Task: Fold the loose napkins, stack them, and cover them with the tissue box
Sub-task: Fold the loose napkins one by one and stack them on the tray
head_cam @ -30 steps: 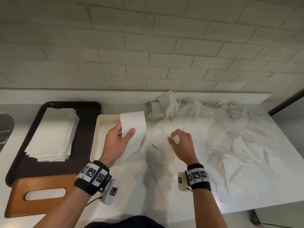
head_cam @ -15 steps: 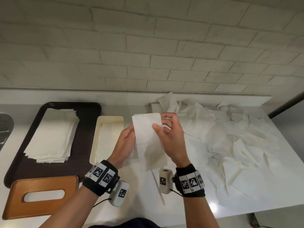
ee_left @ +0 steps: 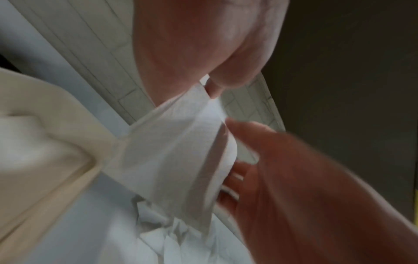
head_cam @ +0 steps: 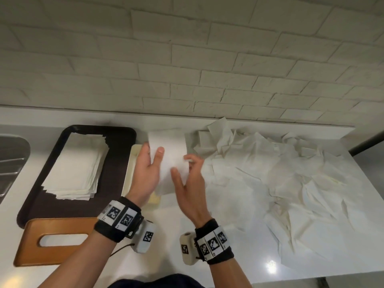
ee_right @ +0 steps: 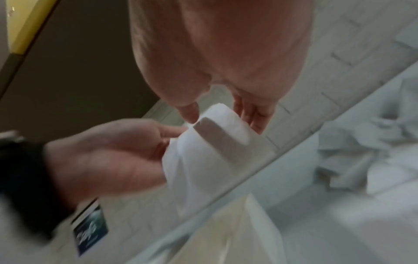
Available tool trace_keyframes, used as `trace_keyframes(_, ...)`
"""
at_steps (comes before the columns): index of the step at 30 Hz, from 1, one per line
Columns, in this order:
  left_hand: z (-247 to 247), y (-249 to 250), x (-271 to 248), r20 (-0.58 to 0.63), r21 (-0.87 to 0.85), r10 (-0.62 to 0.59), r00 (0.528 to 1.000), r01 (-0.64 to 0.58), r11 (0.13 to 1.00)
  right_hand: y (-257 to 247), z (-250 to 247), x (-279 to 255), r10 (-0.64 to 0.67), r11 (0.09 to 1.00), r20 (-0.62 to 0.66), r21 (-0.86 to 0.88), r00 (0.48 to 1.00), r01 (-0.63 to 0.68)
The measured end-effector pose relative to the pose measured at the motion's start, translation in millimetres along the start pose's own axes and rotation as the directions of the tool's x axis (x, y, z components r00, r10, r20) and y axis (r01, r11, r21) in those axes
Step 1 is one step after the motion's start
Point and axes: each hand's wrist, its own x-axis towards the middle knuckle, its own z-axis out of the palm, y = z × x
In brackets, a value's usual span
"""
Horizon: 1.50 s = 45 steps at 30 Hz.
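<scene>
Left hand [head_cam: 145, 173] pinching white napkin [head_cam: 170, 154] by its edge, right hand [head_cam: 189, 183] grasping the opposite side, napkin raised above cream tray [head_cam: 129, 173], loose napkin pile [head_cam: 280, 173] on counter [head_cam: 166, 235] right

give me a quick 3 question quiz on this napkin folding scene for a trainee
1. True or false: both the left hand and the right hand hold the napkin.
2. Where does the stack of folded napkins lie? A) on the dark tray B) in the cream tray C) under the brown tissue box cover
3. Fill in: the pile of loose napkins lies on the person's ____ side.

Key: 1 true; 2 A; 3 right.
</scene>
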Motion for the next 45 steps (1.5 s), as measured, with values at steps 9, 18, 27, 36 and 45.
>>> trace_keyframes(9,-82,-37,49,-0.073,0.637,-0.08,0.994,0.109,0.763,14,70,0,0.271,0.953,0.281,-0.212,0.921,-0.216)
trace_keyframes(18,-91,-72,31,-0.021,0.842,-0.234,0.972,0.143,0.519,-3,76,10,0.33,0.846,0.406,-0.527,0.852,-0.076)
trace_keyframes(27,-28,-36,-11,0.201,0.657,0.25,0.947,-0.32,0.683,101,-107,36,0.392,0.655,-0.119,-0.661,0.912,-0.367)
trace_keyframes(36,115,-110,-47,0.468,0.86,-0.423,0.776,-0.29,0.42,174,-173,-5,0.54,0.637,-0.147,-0.573,0.829,-0.516)
trace_keyframes(45,112,-139,-27,0.399,0.7,-0.216,0.891,-0.145,0.699,156,-179,-27,0.399,0.788,-0.248,-0.4,0.883,-0.468)
